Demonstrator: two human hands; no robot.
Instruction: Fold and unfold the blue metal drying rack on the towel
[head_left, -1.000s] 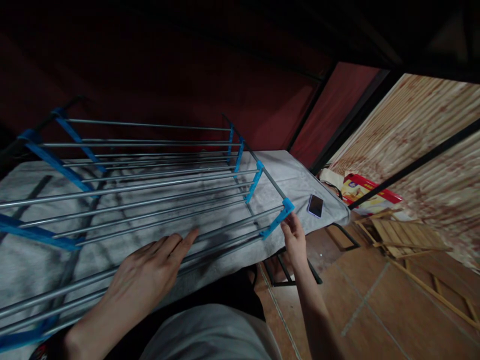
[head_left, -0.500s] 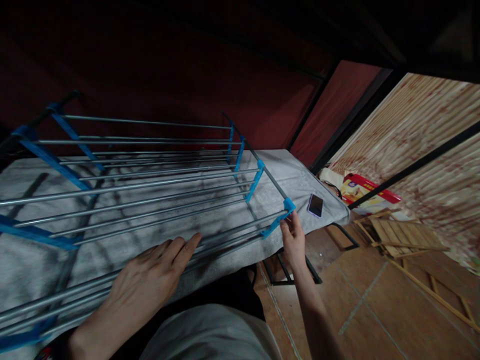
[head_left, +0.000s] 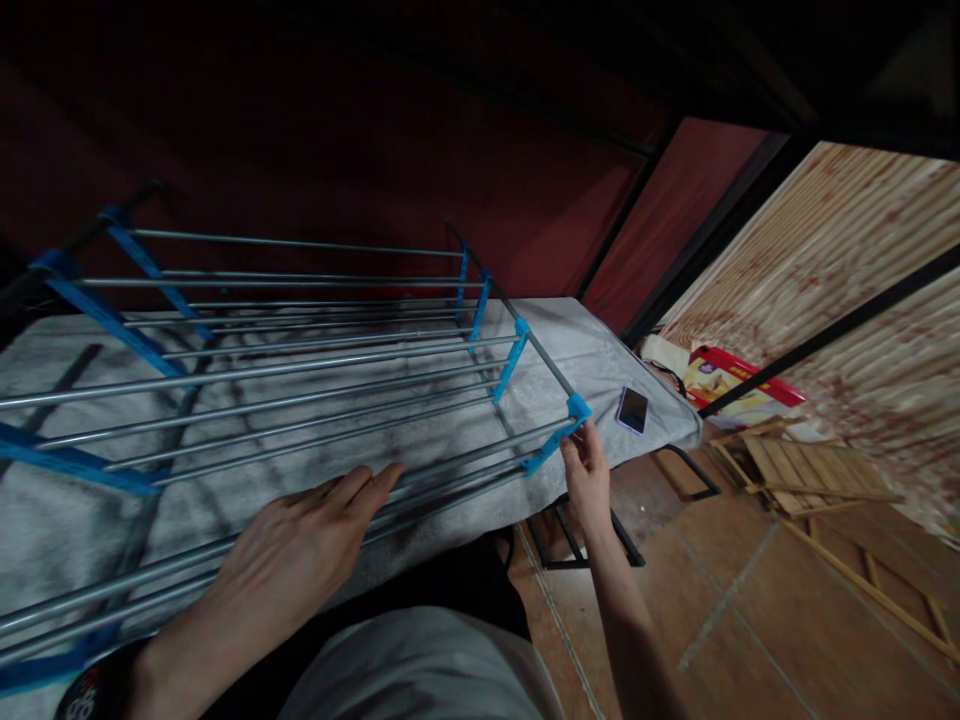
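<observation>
A shoe rack of grey metal tubes (head_left: pixel 330 363) with blue plastic brackets lies along the grey-covered bed or table in front of me. My left hand (head_left: pixel 307 535) is laid over the nearest pair of tubes, thumb pointing right, its other fingers curled out of sight behind them. At the right end of those tubes, my right hand (head_left: pixel 587 470) pinches the nearest blue bracket (head_left: pixel 555 440), where it meets the dark side pole (head_left: pixel 550 362). The fingertips there are partly hidden by the bracket.
A phone (head_left: pixel 632 410) lies on the grey cloth (head_left: pixel 570 330) right of the rack. Beyond the edge are a red and yellow box (head_left: pixel 742 380) and folded wooden furniture (head_left: pixel 817 468) on the tiled floor (head_left: pixel 720 590). A dark red panel (head_left: pixel 360 150) stands behind.
My left hand has shifted very slightly, and the near tubes with it. My right hand stays at the same bracket.
</observation>
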